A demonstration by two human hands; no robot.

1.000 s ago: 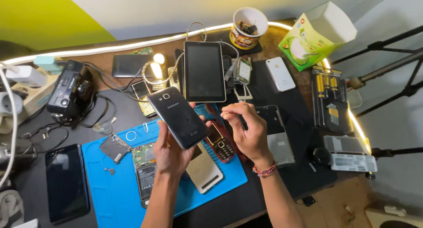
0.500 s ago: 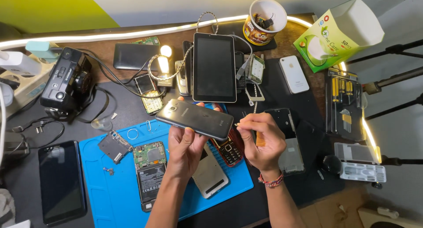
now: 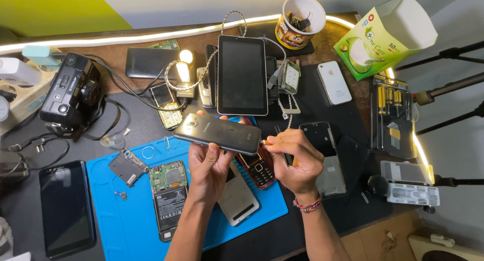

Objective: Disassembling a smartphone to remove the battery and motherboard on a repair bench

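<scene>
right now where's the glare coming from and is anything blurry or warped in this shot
Head view: the LED strip along the desk's back edge blows out white, as does the small lamp; the dark phone in the left hand shows a soft sheen. Hands and phone look sharp. Wide-angle distortion bends the desk edges and the tripod legs.

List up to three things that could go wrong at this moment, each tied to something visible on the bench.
1. The left hand grips the dark phone only by its edges in mid-air; it might slip onto the button phone below.
2. The right hand presses a thin tool at the phone's end; a slip could scratch it or jab a finger.
3. Loose small parts on the blue mat could get lost.
</scene>
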